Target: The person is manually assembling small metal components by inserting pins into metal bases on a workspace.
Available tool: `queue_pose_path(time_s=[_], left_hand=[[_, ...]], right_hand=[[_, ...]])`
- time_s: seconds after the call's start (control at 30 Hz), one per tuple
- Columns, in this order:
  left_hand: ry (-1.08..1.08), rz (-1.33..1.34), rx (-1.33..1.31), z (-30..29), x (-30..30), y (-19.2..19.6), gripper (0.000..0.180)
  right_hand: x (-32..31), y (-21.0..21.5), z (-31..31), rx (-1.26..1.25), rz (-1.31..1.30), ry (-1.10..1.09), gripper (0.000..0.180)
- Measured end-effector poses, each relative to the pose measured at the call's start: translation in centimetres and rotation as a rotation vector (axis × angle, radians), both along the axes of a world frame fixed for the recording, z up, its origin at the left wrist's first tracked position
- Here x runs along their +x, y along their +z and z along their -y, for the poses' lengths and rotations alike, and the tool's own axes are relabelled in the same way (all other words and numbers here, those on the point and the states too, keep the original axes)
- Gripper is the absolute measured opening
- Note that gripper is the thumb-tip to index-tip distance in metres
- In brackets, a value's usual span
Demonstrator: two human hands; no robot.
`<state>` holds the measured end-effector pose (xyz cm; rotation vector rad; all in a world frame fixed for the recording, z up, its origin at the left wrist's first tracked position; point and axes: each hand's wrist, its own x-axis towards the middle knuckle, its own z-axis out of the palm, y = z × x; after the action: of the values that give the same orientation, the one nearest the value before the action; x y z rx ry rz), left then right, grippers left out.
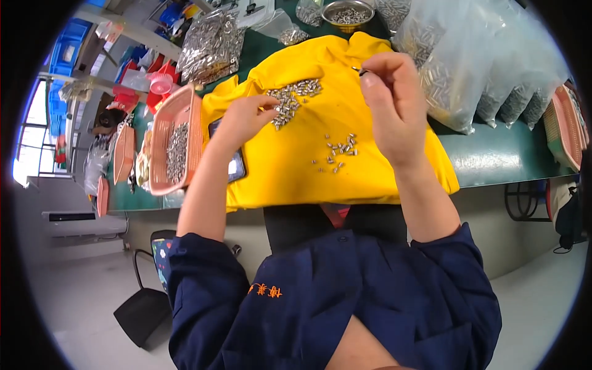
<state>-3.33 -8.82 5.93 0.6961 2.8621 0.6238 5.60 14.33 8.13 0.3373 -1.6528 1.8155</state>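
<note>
A yellow cloth (290,172) is spread in front of me, with a pile of small silver metal cylinders (287,106) on its left half. My left hand (246,120) reaches to the pile's left edge; its thumb and forefinger are curved and apart, close to the pieces. Raised over the cloth's right side, my right hand (398,105) pinches a small dark piece with a metallic tip (361,71) between thumb and forefinger. Its exact kind is too small to tell. Several loose cylinders (343,148) lie scattered nearer to me, between the hands.
At left stands a pink basket (159,166) of metal parts, beside a phone-like device (237,168) partly under the cloth. Filled clear bags (453,80) crowd the right side. Behind the cloth are a metal bowl (333,8) and a large bag of parts (211,46). The table (493,157) is green.
</note>
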Motion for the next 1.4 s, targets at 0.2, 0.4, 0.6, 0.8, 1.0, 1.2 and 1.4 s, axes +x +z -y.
queue_pose_path(time_s=[0.2,0.4,0.6,0.8,1.0,1.2,1.4], left_hand=[[0.168,-0.163,-0.053,-0.2,2.6,-3.7,0.028],[0.155,-0.332,-0.036,-1.2,2.3,-5.0,0.021],[0.199,-0.286,-0.038,-2.1,2.4,-5.4,0.014],[0.052,-0.322,-0.041,-0.7,1.4,-5.9,0.012],[0.002,-0.450,0.138,-0.4,0.3,-6.7,0.016],[0.078,-0.104,0.796,-0.7,1.4,-7.3,0.014],[-0.065,-0.166,0.851,-1.2,3.1,-6.9,0.009]], right_hand=[[3.0,0.5,-1.1,0.065,0.016,0.100,0.008],[-1.9,-0.5,2.1,0.133,0.096,0.180,0.007],[-6.6,-7.6,5.1,0.004,0.288,0.148,0.007],[-6.1,-8.3,5.1,0.222,0.266,0.060,0.008],[-6.9,-8.7,4.6,0.570,0.015,-0.070,0.006],[-8.1,-10.1,2.6,0.661,-0.066,-0.486,0.007],[-7.7,-9.7,2.4,0.737,-0.091,-0.603,0.006]])
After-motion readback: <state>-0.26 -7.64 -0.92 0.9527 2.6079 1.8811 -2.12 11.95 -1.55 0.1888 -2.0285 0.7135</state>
